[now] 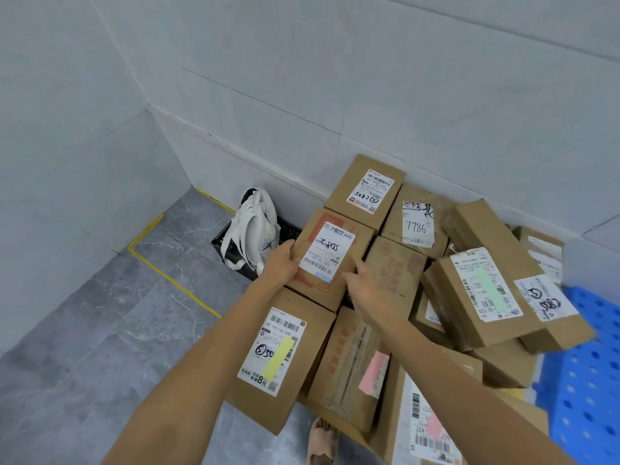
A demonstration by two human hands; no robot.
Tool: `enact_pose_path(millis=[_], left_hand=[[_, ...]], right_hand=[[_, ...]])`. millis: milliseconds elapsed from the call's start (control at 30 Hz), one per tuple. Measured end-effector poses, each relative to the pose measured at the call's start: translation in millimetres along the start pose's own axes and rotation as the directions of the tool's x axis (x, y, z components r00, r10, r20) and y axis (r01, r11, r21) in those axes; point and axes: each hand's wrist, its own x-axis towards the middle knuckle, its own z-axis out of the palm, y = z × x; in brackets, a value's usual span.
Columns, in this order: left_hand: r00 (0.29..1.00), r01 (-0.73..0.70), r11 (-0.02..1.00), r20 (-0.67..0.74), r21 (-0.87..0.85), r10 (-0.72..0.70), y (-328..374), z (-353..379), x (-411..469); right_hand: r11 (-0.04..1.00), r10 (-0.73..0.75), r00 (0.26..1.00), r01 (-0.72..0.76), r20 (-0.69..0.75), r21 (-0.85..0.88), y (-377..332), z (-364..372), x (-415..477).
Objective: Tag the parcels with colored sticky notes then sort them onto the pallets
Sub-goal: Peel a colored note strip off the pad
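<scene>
Mid-task: left hand (281, 263) grips the left edge of the brown cardboard parcel (330, 253) with small blue sticky note (323, 277), atop the pile; right hand (366, 292) at its right edge, fingers' hold unclear; neighbours carry yellow note (277, 359), pink note (374, 372), green note (487, 290); sorting onto blue plastic pallet (590, 364) looks pending.

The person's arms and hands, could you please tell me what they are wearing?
Nothing worn shows: the left hand and right hand are bare, with no gloves, rings or watch, and both forearms are uncovered to the frame's edge, no sleeve in view.
</scene>
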Motion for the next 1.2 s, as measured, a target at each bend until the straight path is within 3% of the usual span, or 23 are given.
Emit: enact_pose_path(millis=[367,500,567,733,867,1000,1200], left_hand=[[0.992,-0.077,0.988,-0.113,-0.132,0.062,28.3,-29.9,-21.7],[0.957,-0.190,0.961,-0.256,-0.203,0.136,58.1,-49.2,-45.5],[0.931,-0.252,0.942,-0.321,-0.220,0.174,76.3,-54.1,-64.9],[0.838,-0.435,0.888,-0.427,-0.148,0.339,129.3,-36.9,-130.2],[0.784,-0.504,0.850,-0.495,-0.154,0.375,183.2,7.3,-191.7],[0.808,-0.521,0.837,-0.415,-0.169,0.419,224.5,89.5,-249.9],[0.901,-0.425,0.865,-0.215,-0.268,0.376,251.4,239.2,-315.0]], right_hand=[[0.979,-0.073,0.997,0.065,0.033,0.192,-21.3,-15.4,-20.8],[0.949,-0.217,0.976,0.202,0.037,0.242,-37.8,-31.0,-41.9],[0.915,-0.352,0.936,0.346,-0.005,0.207,-48.9,-44.2,-63.0],[0.737,-0.676,0.734,0.674,-0.071,-0.050,-66.6,-94.0,-123.0],[0.663,-0.748,0.659,0.746,-0.078,-0.061,-50.7,-165.8,-172.2],[0.641,-0.768,0.624,0.749,-0.143,-0.169,-4.5,-260.3,-222.8],[0.729,-0.684,0.708,0.655,-0.177,-0.198,96.9,-387.0,-282.6]])
